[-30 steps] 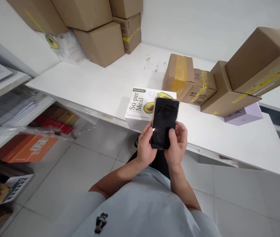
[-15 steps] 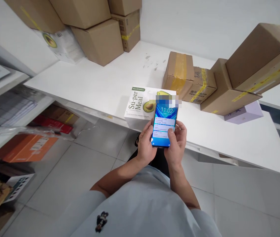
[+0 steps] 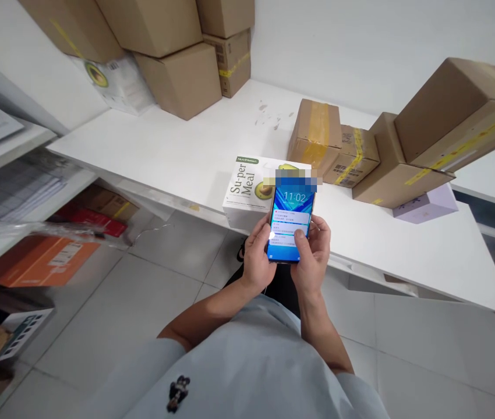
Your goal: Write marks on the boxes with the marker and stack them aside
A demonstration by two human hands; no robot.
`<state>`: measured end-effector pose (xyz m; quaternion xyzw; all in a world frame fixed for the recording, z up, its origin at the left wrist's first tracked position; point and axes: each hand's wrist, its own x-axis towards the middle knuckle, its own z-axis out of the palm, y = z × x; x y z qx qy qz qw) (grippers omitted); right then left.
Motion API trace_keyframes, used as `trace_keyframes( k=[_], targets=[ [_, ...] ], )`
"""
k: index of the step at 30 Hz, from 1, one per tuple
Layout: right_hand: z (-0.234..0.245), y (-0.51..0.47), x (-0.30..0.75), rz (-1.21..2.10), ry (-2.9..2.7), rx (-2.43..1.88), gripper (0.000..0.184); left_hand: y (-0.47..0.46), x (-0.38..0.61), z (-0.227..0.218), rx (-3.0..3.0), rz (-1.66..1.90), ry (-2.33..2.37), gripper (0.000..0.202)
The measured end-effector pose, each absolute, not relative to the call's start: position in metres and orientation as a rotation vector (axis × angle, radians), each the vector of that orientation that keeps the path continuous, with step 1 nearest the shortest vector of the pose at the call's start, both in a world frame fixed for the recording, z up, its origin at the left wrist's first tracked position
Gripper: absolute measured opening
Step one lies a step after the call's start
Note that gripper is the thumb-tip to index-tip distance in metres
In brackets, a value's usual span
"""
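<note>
Blue glowed across the phone (image 3: 286, 216), which the left hand (image 3: 257, 256) and right hand (image 3: 311, 255) held by its lower sides, near the front edge of the desk (image 3: 177, 154). A loosened grip could have let it slip towards the tiled floor (image 3: 99, 314), and a stray touch might have opened something unwanted. The white box (image 3: 247, 192) stood at that edge, where a bump could have shoved it.

The person's left-hand grip (image 3: 257, 256) and right-hand grip (image 3: 311, 256) hold a lit phone (image 3: 289, 224) from both sides, its display reading 11:02. Beyond the phone, partly hidden by it, a white Su-per Meal box (image 3: 248, 186) rests on the table (image 3: 177, 148). Taped cartons (image 3: 316, 137) stand to the phone's right, stacked cartons (image 3: 181, 81) farther off to its left.
</note>
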<state>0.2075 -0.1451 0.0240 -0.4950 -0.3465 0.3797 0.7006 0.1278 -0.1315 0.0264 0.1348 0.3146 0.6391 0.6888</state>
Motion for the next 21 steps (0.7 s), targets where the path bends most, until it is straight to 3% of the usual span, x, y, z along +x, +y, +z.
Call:
trace_keyframes(
  k=[21],
  targets=[
    [0.030,-0.150,0.195,0.718,-0.882,-1.180,0.041,-0.122,0.117,0.028,0.240,1.276,0.743,0.025]
  ],
)
